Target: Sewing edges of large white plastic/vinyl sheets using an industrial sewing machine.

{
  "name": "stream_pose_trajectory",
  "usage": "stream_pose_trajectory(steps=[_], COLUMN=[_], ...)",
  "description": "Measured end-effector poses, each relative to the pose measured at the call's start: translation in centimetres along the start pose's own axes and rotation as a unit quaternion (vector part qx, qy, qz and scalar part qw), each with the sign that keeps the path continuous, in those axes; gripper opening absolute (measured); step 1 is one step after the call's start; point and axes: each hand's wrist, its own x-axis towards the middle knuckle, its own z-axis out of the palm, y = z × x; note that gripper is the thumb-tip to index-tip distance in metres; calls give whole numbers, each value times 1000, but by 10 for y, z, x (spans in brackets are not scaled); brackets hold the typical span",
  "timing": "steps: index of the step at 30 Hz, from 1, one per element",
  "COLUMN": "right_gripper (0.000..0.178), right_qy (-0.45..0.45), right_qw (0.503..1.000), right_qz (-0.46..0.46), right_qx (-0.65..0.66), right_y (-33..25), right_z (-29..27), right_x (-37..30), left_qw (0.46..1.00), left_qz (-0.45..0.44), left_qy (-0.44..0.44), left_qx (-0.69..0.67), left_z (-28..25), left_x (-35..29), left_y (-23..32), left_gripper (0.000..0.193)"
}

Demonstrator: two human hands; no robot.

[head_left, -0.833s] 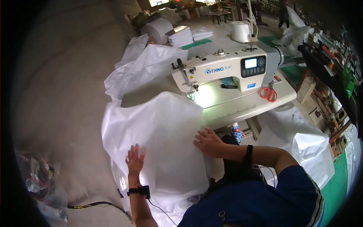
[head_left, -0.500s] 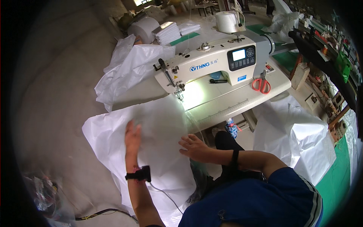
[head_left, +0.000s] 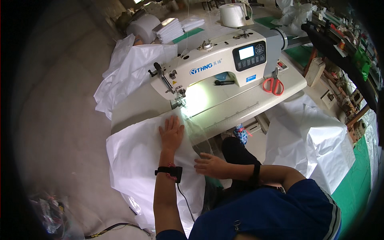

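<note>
A large white plastic sheet (head_left: 136, 148) hangs over the near left edge of the sewing machine table, its upper edge close to the needle area. My left hand (head_left: 172, 134) lies flat on it with fingers spread, just below the lit presser foot (head_left: 181, 103). By the sheet's right edge, my right hand (head_left: 212, 166) has its fingers stretched leftward and slightly apart. A strip of clear film (head_left: 196, 132) runs from the needle area down along that edge, toward my right hand. The white sewing machine (head_left: 212, 62) stands beyond both hands, with its lamp on.
Red-handled scissors (head_left: 273, 85) and a black pen-like tool (head_left: 224, 83) lie on the table (head_left: 240, 102). More white sheeting (head_left: 136, 68) is heaped behind at left, and another white pile (head_left: 308, 140) sits at right. A thread cone (head_left: 233, 15) stands behind the machine.
My left hand has moved right and come down flat on the sheet near the needle. The sheet's left part has shifted right. My right hand has stayed near the edge, slightly lower in view.
</note>
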Motion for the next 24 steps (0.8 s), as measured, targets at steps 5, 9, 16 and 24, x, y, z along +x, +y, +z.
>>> stream_pose_trajectory(steps=[5,9,16,24], right_gripper=[28,27,25,28], right_qy=[26,44,42,15], right_qw=[1000,998,996,996], right_qz=[1,46,72,81], right_qx=[10,12,41,42], right_y=[-8,-5,-4,-6], right_z=[9,13,23,20], right_x=[2,2,5,4], left_qw=[999,984,958,993], left_qz=[16,101,108,37], left_qy=[44,141,88,33], left_qx=[0,-45,-251,-104], left_z=[0,-8,-4,1], left_x=[7,25,84,117], left_y=[4,-1,-22,-28], left_gripper=[44,34,17,30])
